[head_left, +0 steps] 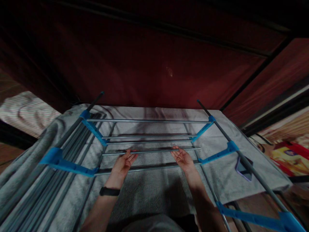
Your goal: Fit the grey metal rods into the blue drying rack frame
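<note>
My left hand (123,163) and my right hand (182,158) hold a thin grey metal rod (155,151) between thumbs and fingers, palms turned up. It lies level across the inside of a rack frame with grey tubes and blue plastic brackets (70,166). Both rod ends look free of the brackets. Just below the hands, a fixed crossbar (152,168) joins the lower pair of brackets. Farther off, more crossbars run between the upper blue brackets (202,129). A black band (109,191) circles my left wrist.
Several loose grey tubes (60,180) lie on the grey cloth (142,196) at left. A phone (244,168) rests under the right side tube (260,181). A dark red panel (154,67) stands behind. At far right is a red and yellow package (289,158).
</note>
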The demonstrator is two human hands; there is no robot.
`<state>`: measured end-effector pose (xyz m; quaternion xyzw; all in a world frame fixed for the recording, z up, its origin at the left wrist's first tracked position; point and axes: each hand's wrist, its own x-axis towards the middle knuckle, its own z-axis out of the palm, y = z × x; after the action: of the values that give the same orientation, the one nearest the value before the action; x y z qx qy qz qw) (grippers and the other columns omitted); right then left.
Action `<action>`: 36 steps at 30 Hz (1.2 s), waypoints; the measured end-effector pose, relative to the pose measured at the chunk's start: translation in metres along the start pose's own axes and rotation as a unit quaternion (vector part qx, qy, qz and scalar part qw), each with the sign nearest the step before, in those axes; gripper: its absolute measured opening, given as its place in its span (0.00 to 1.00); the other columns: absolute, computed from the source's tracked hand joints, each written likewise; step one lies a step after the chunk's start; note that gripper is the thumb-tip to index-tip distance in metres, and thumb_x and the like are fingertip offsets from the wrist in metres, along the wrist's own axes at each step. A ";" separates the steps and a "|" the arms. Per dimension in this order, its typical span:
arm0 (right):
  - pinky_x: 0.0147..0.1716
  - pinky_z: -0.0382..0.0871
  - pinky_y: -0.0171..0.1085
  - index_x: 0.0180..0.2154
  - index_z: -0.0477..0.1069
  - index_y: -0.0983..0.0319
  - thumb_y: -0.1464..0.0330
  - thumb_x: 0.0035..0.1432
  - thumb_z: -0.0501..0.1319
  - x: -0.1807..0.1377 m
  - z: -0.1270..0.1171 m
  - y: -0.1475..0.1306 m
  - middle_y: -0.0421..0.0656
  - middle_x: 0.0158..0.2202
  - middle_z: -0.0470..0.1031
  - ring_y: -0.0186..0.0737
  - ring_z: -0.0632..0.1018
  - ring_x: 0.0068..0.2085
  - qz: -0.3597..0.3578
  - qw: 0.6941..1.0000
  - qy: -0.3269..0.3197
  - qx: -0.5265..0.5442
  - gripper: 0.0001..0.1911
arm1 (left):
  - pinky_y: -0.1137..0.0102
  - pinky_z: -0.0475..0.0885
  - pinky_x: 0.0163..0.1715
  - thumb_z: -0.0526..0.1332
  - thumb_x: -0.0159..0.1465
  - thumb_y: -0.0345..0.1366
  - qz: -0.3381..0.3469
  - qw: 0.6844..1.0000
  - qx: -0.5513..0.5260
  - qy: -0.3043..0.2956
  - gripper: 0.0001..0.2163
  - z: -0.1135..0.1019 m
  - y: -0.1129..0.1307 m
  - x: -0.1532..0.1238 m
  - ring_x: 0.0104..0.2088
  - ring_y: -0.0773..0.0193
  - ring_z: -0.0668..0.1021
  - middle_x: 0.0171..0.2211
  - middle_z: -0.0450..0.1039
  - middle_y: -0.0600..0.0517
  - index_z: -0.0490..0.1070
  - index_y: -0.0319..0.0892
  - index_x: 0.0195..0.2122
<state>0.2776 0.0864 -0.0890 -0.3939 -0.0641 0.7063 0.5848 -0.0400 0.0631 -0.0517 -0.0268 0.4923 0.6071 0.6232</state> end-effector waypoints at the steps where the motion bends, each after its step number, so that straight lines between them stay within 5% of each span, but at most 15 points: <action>1: 0.50 0.79 0.40 0.32 0.77 0.59 0.78 0.54 0.64 -0.002 0.000 0.000 0.41 0.36 0.84 0.37 0.84 0.40 -0.014 1.000 0.000 0.000 0.08 | 0.65 0.83 0.39 0.57 0.67 0.20 0.006 1.000 0.002 0.010 0.08 -0.001 0.002 0.001 0.33 0.62 0.84 0.31 0.80 0.46 0.72 0.37 0.34; 8: 0.50 0.80 0.40 0.32 0.78 0.59 0.73 0.50 0.73 -0.020 0.004 -0.014 0.41 0.39 0.85 0.39 0.85 0.43 -0.139 0.989 -0.022 -0.035 0.07 | 0.69 0.83 0.37 0.54 0.68 0.21 0.045 0.997 0.009 0.057 0.10 -0.008 0.024 0.006 0.35 0.63 0.85 0.32 0.80 0.47 0.71 0.38 0.33; 14: 0.47 0.82 0.40 0.31 0.76 0.58 0.70 0.48 0.76 -0.028 0.006 -0.023 0.39 0.37 0.84 0.39 0.85 0.40 -0.168 0.985 0.000 -0.032 0.11 | 0.69 0.82 0.38 0.56 0.67 0.20 0.055 0.998 0.017 0.037 0.11 -0.006 0.022 0.001 0.35 0.63 0.84 0.32 0.80 0.46 0.71 0.37 0.30; 21: 0.47 0.82 0.41 0.32 0.76 0.59 0.71 0.50 0.74 -0.023 -0.002 -0.012 0.40 0.35 0.84 0.39 0.85 0.39 -0.155 0.988 0.014 -0.011 0.09 | 0.61 0.82 0.41 0.67 0.58 0.20 0.087 0.995 -0.012 -0.039 0.10 0.015 -0.001 -0.022 0.37 0.58 0.85 0.31 0.80 0.51 0.70 0.39 0.24; 27: 0.46 0.81 0.37 0.34 0.77 0.61 0.73 0.58 0.66 -0.012 -0.018 -0.015 0.40 0.33 0.84 0.36 0.84 0.35 -0.131 0.989 0.068 0.010 0.02 | 0.60 0.80 0.43 0.76 0.53 0.33 0.137 0.981 0.033 -0.134 0.12 0.039 -0.027 -0.041 0.38 0.58 0.84 0.36 0.82 0.49 0.76 0.40 0.34; 36: 0.45 0.82 0.35 0.33 0.75 0.59 0.79 0.60 0.62 -0.027 -0.010 -0.013 0.40 0.30 0.82 0.34 0.84 0.34 -0.061 0.995 0.078 0.011 0.09 | 0.59 0.77 0.49 0.70 0.62 0.47 0.256 0.931 0.150 -0.214 0.15 0.079 -0.059 -0.072 0.46 0.56 0.82 0.43 0.81 0.46 0.75 0.43 0.43</action>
<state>0.2942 0.0628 -0.0760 -0.4368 -0.0342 0.6372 0.6340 0.0678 0.0449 0.0023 0.3241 0.4226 0.6564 0.5343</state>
